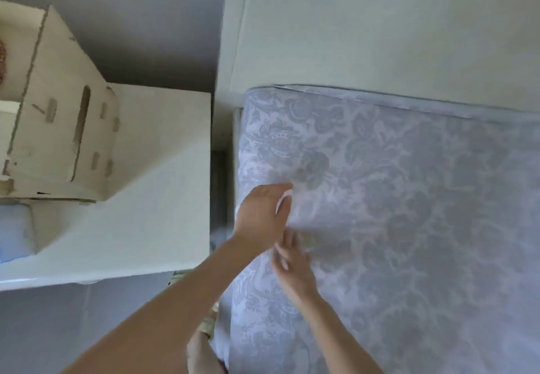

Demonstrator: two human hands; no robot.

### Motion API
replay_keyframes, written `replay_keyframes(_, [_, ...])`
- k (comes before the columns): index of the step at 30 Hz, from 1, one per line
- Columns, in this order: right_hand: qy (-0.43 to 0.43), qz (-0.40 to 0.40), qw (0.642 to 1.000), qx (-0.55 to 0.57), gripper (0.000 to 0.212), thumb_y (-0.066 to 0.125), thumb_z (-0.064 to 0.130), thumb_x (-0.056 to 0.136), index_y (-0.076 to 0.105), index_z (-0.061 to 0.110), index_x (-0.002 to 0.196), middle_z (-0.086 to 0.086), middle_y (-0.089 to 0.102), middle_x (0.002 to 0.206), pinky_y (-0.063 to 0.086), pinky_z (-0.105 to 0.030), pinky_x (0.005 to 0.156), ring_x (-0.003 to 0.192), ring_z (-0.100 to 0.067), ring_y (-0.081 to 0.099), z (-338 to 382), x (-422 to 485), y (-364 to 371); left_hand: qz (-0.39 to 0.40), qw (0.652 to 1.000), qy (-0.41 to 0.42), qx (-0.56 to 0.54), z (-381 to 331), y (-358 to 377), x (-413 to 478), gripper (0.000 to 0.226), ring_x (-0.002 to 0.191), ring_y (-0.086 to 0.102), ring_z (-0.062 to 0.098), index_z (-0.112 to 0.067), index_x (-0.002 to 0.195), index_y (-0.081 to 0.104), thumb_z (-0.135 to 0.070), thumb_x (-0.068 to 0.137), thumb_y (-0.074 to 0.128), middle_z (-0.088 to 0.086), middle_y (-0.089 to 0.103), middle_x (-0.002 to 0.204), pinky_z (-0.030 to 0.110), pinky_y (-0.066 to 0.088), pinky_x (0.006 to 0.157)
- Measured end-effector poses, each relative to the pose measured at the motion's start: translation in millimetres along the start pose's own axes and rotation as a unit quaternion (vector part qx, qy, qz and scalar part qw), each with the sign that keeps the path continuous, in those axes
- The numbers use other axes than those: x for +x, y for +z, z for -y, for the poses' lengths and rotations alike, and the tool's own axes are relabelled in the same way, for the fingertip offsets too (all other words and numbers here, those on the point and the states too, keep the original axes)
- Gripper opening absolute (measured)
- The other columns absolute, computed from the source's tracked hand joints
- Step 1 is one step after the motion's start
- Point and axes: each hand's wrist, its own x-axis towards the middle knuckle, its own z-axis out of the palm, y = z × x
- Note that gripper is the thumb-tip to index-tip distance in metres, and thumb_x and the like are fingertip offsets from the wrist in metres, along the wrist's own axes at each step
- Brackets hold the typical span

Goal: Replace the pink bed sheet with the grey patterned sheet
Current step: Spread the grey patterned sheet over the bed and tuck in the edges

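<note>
Grey patterned sheet covers the mattress right of the white bedside cabinet; left hand, just right of the cabinet, pinches a raised fold at the sheet's edge; right hand is against the sheet beside it, fingers blurred, grip cannot be told; cardboard box stands on the cabinet.

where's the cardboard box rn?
Head view, upper left: the cardboard box sits on the white table, left of the grey patterned sheet.

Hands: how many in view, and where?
2. The left hand pinches the grey patterned sheet near the bed's left edge. The right hand, blurred, touches the sheet just below it in the image. No others visible.
</note>
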Motion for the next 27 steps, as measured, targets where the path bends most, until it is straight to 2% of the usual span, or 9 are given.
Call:
replay_keyframes(1, [-0.018,0.061,0.993,0.095,0.045,0.028,0.031,0.097,0.04,0.034,0.141,0.017,0.018,0.153,0.018,-0.032,0.112,0.145,-0.005,0.007,5,-23,8,0.031,0.999,-0.003,0.029,-4,2,1,0.04,0.125,0.046,0.015,-0.024,0.135,0.049,-0.034,0.099,0.034,-0.007,0.055,0.134,0.027,0.036,0.102])
replay_keyframes(2, [-0.008,0.122,0.976,0.179,0.039,0.037,0.029,0.099,0.047,0.032,0.137,0.02,0.026,0.149,0.019,-0.024,0.111,0.14,0.003,0.014,16,-29,10,0.04,0.998,-0.02,0.048,4,-2,6,0.04,0.126,0.045,0.016,-0.024,0.138,0.045,-0.032,0.1,0.035,-0.005,0.053,0.135,0.028,0.035,0.103])
replay_keyframes(3, [0.039,0.11,0.958,0.263,0.035,0.046,0.028,0.098,0.055,0.028,0.132,0.017,0.039,0.143,0.026,-0.019,0.109,0.134,0.005,0.029,13,-46,1,0.071,0.995,-0.01,0.071,-6,2,5,0.04,0.125,0.046,0.018,-0.023,0.14,0.043,-0.031,0.101,0.035,-0.003,0.054,0.135,0.03,0.036,0.102])
replay_keyframes(5, [0.151,-0.015,0.904,0.398,0.029,0.057,0.025,0.094,0.065,0.018,0.121,0.007,0.06,0.127,0.041,-0.019,0.099,0.117,-0.003,0.054,-4,-73,-28,0.123,0.985,0.043,0.112,-36,12,5,0.04,0.12,0.051,0.022,-0.02,0.14,0.043,-0.028,0.1,0.037,0.002,0.058,0.131,0.031,0.038,0.099])
replay_keyframes(8, [0.265,-0.133,0.802,0.519,0.019,0.058,0.012,0.092,0.067,0.007,0.108,-0.01,0.07,0.101,0.05,-0.022,0.079,0.09,-0.019,0.065,-19,-107,-60,0.182,0.968,0.105,0.134,-65,26,-4,0.04,0.119,0.053,0.024,-0.017,0.139,0.045,-0.025,0.1,0.04,0.005,0.06,0.128,0.033,0.04,0.098])
replay_keyframes(14, [0.418,-0.233,0.689,0.545,0.012,0.053,0.015,0.094,0.064,0.012,0.09,-0.003,0.063,0.079,0.043,-0.016,0.051,0.061,-0.012,0.058,-37,-241,-72,0.301,0.893,0.248,0.226,-131,44,-42,0.043,0.12,0.051,0.022,-0.023,0.141,0.04,-0.027,0.098,0.04,0.002,0.058,0.129,0.032,0.04,0.099])
replay_keyframes(19, [0.508,-0.318,0.603,0.526,0.014,0.054,0.017,0.087,0.065,0.01,0.087,-0.005,0.066,0.077,0.045,-0.023,0.055,0.061,-0.016,0.063,-24,-355,-56,0.343,0.826,0.345,0.285,-184,56,-92,0.043,0.118,0.053,0.023,-0.021,0.139,0.042,-0.026,0.096,0.044,0.002,0.061,0.125,0.032,0.041,0.096])
replay_keyframes(25, [0.588,-0.379,0.417,0.581,0.015,0.052,0.005,0.087,0.06,0.004,0.074,-0.008,0.057,0.06,0.038,-0.02,0.046,0.044,-0.018,0.052,-8,-500,5,0.402,0.684,0.499,0.348,-244,91,-195,0.041,0.117,0.053,0.019,-0.021,0.137,0.041,-0.03,0.097,0.041,-0.003,0.06,0.124,0.03,0.042,0.094])
replay_keyframes(27, [0.591,-0.381,0.389,0.595,0.017,0.052,0.004,0.089,0.06,0.002,0.074,-0.009,0.056,0.06,0.038,-0.02,0.046,0.045,-0.019,0.051,-1,-535,28,0.414,0.646,0.533,0.357,-256,103,-229,0.041,0.118,0.052,0.018,-0.022,0.138,0.04,-0.03,0.098,0.041,-0.003,0.059,0.125,0.029,0.041,0.094])
